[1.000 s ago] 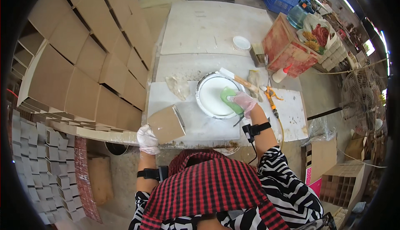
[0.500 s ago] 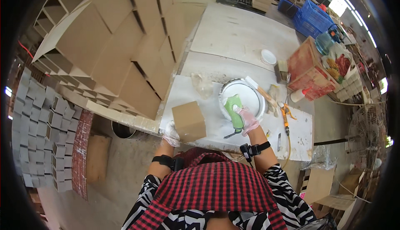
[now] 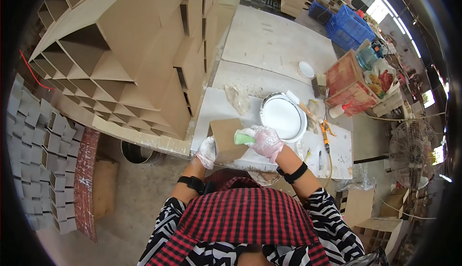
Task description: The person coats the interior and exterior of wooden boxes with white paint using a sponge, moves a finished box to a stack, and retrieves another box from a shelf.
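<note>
**Two gloved hands close around a cardboard box at the table's near edge**

A brown cardboard box (image 3: 230,138) is held over the near edge of the white-smeared table (image 3: 204,111); clock directions below are taken from it, with twelve pointing away from the person. The left hand (image 3: 207,153), in a thin whitish glove, grips the box at its eight o'clock side. At three o'clock the right hand (image 3: 266,142), gloved and tinged pink, has its fingers curled around a soft green piece (image 3: 244,138). That piece reaches the near-right edge of the box in view; whether it presses on the board cannot be told.

At two o'clock, just past the right hand, stands a round tub (image 3: 304,127) filled with something white, and a brush (image 3: 304,108) with a wooden handle lies by its far-right rim. Crumpled clear plastic (image 3: 237,99) rests just past twelve. Farther off, between one and two, sits a small white bowl (image 3: 305,69). An orange air gun (image 3: 327,128) on a yellow hose lies near three o'clock, with a red-tipped bottle (image 3: 338,110) a little beyond it. A tall stack of brown boxes (image 3: 139,80) fills ten to eleven o'clock.
</note>
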A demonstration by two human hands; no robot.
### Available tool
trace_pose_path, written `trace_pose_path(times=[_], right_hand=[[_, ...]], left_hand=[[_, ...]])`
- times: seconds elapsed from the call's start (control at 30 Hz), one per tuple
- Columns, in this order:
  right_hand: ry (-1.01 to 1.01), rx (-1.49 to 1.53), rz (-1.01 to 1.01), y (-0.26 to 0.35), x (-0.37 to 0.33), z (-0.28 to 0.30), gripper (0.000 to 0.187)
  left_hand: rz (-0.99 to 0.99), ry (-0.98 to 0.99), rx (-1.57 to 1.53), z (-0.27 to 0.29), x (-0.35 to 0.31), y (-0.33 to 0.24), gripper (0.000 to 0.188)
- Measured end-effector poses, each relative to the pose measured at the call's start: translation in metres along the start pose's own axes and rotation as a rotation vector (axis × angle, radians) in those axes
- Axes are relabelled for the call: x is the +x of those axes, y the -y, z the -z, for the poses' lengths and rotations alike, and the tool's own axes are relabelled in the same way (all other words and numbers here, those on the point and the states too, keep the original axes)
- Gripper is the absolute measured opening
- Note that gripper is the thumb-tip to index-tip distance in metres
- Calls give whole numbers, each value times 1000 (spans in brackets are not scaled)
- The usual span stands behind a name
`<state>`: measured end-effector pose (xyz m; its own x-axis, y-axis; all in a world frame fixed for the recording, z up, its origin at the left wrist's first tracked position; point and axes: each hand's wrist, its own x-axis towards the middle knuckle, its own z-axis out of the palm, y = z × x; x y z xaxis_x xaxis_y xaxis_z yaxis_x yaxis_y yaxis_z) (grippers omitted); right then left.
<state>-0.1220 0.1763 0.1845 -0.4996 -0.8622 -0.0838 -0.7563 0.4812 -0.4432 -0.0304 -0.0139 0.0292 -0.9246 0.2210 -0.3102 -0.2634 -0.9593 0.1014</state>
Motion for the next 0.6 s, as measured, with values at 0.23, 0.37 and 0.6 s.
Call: trace_pose_path(times=[0.23,0.37,0.6], right_hand=[[-71,-230,82,64,-26,-2,35],[-337,-202,62,43,-3,-10,31],[-343,-291,29,71,-11,2,40]], left_hand=[[-32,164,149,-64,-25,-10,38],[16,190,184,-76,-30,-17,40],[116,279,123,-74,-22,-33,41]])
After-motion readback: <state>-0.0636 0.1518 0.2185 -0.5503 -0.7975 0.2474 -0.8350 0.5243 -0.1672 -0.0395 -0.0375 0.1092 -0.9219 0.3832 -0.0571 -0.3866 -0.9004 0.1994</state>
